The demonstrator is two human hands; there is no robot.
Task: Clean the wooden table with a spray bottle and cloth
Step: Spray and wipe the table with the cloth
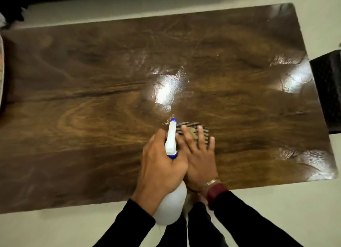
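Observation:
A glossy dark wooden table (92,117) fills most of the head view. My left hand (160,165) is closed around the neck of a white spray bottle (170,206) with a blue nozzle tip, which points away from me over the table. Just to its right, my right hand (200,154) lies flat with fingers spread on a striped cloth (191,126), pressing it against the tabletop near the front edge. Most of the cloth is hidden under the hand.
Wet shiny patches show at the table's middle (164,92) and along its right side (295,80). A dark chair (328,92) stands against the right end. A patterned cushion edge (1,71) is at far left. Pale floor surrounds the table.

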